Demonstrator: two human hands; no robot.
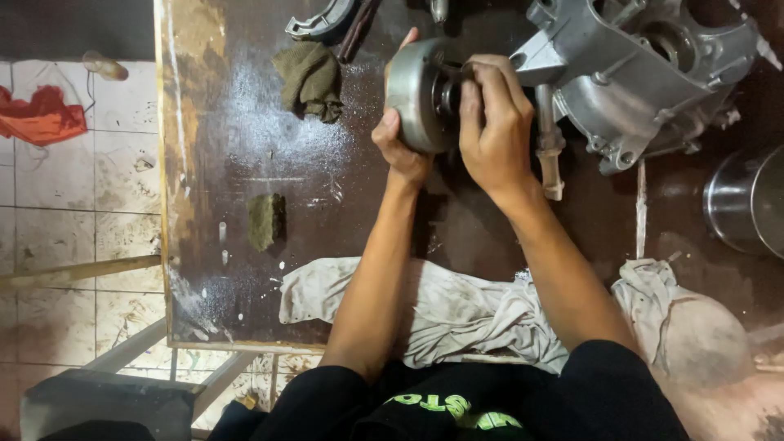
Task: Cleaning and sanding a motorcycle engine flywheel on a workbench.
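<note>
Two hands, left hand (398,140), right hand (492,131), gripping round metal drum (415,94)

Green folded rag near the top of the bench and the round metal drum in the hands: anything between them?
Head view: only bare, powder-dusted benchtop separates the green rag from the drum.

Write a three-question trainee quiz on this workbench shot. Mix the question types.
1. True or false: both hands grip the round metal drum.
2. Which lies nearest the left hand? A) orange cloth B) dark green rag C) steel pot
3. Fill in: the silver engine casing sits to the person's ____ of the drum.

Key:
1. True; the right hand covers its open face, the left cups it from below.
2. B, the dark green rag.
3. right
</note>
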